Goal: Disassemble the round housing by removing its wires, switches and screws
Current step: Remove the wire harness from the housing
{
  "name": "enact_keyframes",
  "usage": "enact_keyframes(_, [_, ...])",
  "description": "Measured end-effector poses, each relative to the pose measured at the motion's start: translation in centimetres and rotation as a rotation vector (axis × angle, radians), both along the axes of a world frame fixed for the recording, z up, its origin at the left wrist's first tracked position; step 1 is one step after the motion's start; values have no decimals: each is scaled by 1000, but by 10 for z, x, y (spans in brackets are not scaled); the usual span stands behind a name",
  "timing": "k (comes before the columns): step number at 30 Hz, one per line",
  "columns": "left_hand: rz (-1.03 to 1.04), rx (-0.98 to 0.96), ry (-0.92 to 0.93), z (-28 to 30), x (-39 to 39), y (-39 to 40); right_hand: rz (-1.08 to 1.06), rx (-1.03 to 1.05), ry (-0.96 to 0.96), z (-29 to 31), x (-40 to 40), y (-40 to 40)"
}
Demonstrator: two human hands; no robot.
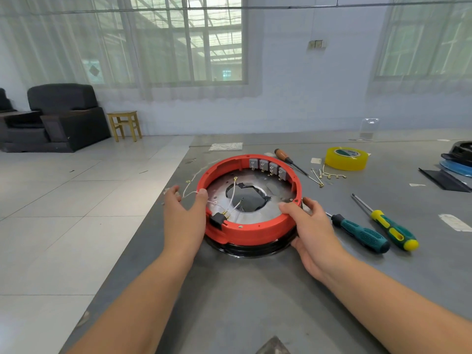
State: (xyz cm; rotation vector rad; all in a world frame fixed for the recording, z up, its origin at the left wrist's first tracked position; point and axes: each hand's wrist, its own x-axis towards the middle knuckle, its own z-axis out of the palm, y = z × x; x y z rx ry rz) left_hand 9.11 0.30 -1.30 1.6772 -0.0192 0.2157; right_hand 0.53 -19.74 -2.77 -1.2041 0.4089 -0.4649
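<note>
Housing: I see the housing [249,200] near the worktop's [255,290] left edge, about midway along its depth. It is a red ring on a black base, open side up, with a metal plate inside that has a ragged hole at its centre.
Switches: four grey switches [267,166] sit in a row inside the far wall, not yet removed.
Wires: thin white wires [229,198] run from a black connector [217,218] at the near-left rim across the plate, and one strand trails over the left rim onto the worktop.
Left grip: my left hand [185,213] holds the left rim, thumb hooked over the top, fingers outside.
Right grip: my right hand [310,226] clasps the near-right rim, thumb on top, fingers curled under the side.
Risk, wires: I judge that turning or lifting the ring now could snag the trailing strand under my left hand and tear it from its terminal.
Risk, edge: the ring sits close to the left edge, so a slide that way could tip it to the floor.
Risk, plate: the hole looks sharp enough to cut a finger.
Tools: three screwdrivers [362,232] lie to the right, with loose wires [328,176] and a tape roll [346,158] beyond.
</note>
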Motion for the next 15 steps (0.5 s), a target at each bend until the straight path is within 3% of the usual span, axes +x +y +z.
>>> enact_keyframes(3, [-36,-132,49,-3,-3,-8,-47,23,-28,5,1,-8])
enact_keyframes(10, [-220,-456,400,0,-8,-14,-52,-5,-155,17,3,-20])
enact_keyframes(15, [-563,-417,516,3,-14,-8,-82,-27,-209,18,8,-35])
